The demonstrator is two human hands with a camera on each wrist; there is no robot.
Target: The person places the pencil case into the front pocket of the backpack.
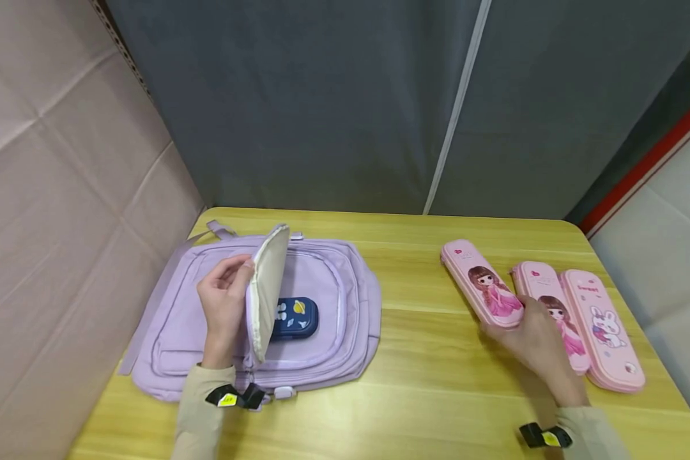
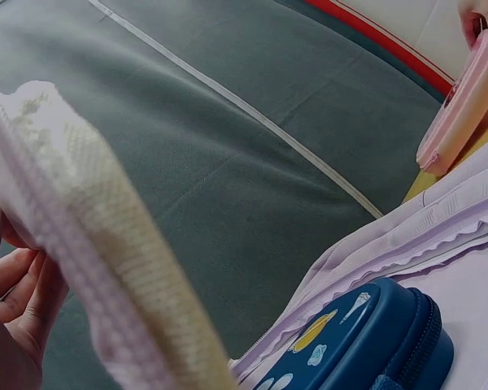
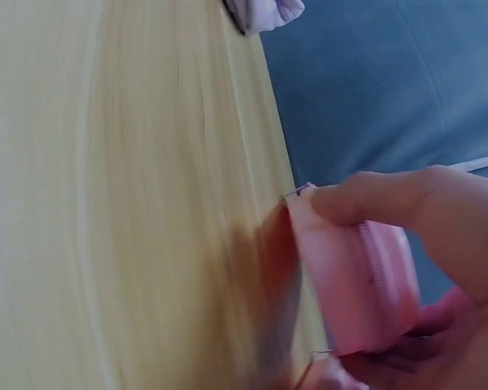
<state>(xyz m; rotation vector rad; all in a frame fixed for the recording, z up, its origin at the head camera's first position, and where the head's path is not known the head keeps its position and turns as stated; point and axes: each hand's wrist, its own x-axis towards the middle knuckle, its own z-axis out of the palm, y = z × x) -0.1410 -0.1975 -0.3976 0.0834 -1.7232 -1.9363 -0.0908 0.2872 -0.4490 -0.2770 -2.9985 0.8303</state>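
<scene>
A lavender backpack [image 1: 184,306] lies flat on the left of the table. My left hand [image 1: 225,297] pinches the edge of its front pocket flap [image 1: 269,291] and holds it raised, showing the cream lining. Inside the pocket rests a dark blue pencil case [image 1: 299,317] with a yellow planet on it, partly behind the flap. Over on the right, my right hand [image 1: 531,342] grips the near end of a pink pencil case [image 1: 480,281] with a doll picture. In the right wrist view, thumb and fingers close around this pink case [image 3: 342,276].
Right of my right hand lie a second pink doll case [image 1: 543,281] and a pink rabbit case [image 1: 604,326], side by side. A grey curtain [image 1: 322,108] hangs behind the wooden table [image 1: 402,409]. Pale walls flank both sides.
</scene>
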